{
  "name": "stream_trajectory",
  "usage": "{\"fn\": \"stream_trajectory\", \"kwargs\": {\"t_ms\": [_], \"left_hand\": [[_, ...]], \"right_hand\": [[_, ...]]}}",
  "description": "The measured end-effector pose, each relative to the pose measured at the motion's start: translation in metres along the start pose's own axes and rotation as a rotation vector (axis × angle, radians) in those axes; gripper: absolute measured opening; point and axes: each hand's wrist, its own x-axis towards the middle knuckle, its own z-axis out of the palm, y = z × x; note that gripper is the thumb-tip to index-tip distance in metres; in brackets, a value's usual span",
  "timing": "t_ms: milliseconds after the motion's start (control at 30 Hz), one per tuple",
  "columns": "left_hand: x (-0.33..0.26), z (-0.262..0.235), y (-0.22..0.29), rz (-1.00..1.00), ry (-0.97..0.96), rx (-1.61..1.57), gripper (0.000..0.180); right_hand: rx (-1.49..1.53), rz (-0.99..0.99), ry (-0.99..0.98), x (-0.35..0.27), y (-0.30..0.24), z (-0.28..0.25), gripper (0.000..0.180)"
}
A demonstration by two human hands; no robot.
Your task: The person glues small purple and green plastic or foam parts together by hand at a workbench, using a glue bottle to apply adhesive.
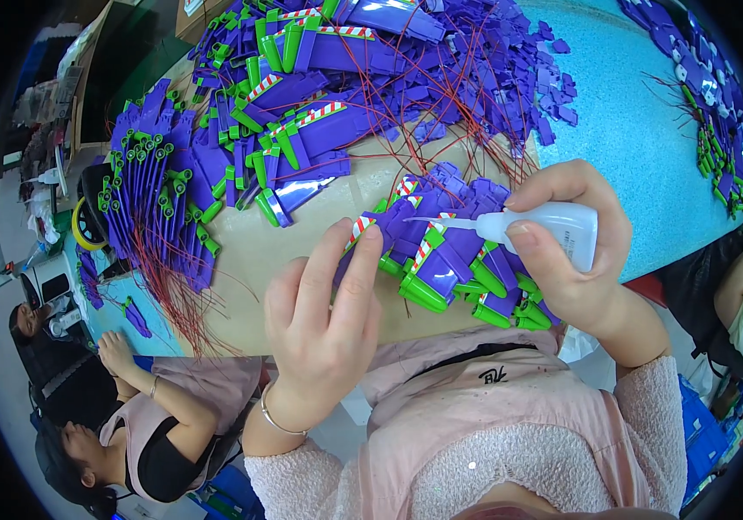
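Observation:
A small white squeeze bottle (566, 230) with a long thin nozzle is gripped in my right hand (601, 290), tilted so its tip points left. The tip hovers just over the purple and green plastic parts, close to my left fingers. My left hand (324, 325) has its fingertips on a purple plastic wing piece (356, 238) with a red-and-white striped edge; its thumb is mostly hidden behind the fingers. Below the nozzle lies a cluster of similar purple wing pieces (441, 267) with green ends and striped strips, overlapping one another.
A large heap of purple parts (354, 61) with tangled red wires (454, 95) covers the far side. Bundled wired parts (142, 186) lie left. More parts (711, 104) sit far right on the blue tabletop (618, 113). Another person (168, 416) works at the left.

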Motion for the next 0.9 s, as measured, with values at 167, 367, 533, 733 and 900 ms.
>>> {"fn": "stream_trajectory", "kwargs": {"t_ms": [167, 367, 533, 733, 900], "left_hand": [[0.000, 0.002, 0.001, 0.050, 0.075, 0.079, 0.044], [-0.001, 0.004, -0.005, 0.004, 0.003, -0.054, 0.043], [0.005, 0.019, 0.001, 0.015, -0.178, -0.534, 0.060], [0.015, 0.013, -0.004, 0.090, -0.157, -0.434, 0.049], [0.057, 0.037, -0.047, -0.060, 0.131, -0.015, 0.034]], "right_hand": [[-0.075, -0.095, -0.050, 0.008, -0.002, 0.005, 0.020], [0.036, -0.043, 0.076, -0.001, 0.001, -0.006, 0.018], [0.039, -0.039, 0.122, -0.004, 0.004, -0.016, 0.017], [-0.016, 0.034, 0.097, -0.008, 0.006, -0.020, 0.016], [0.040, 0.034, 0.120, -0.009, 0.007, -0.018, 0.017]]}}
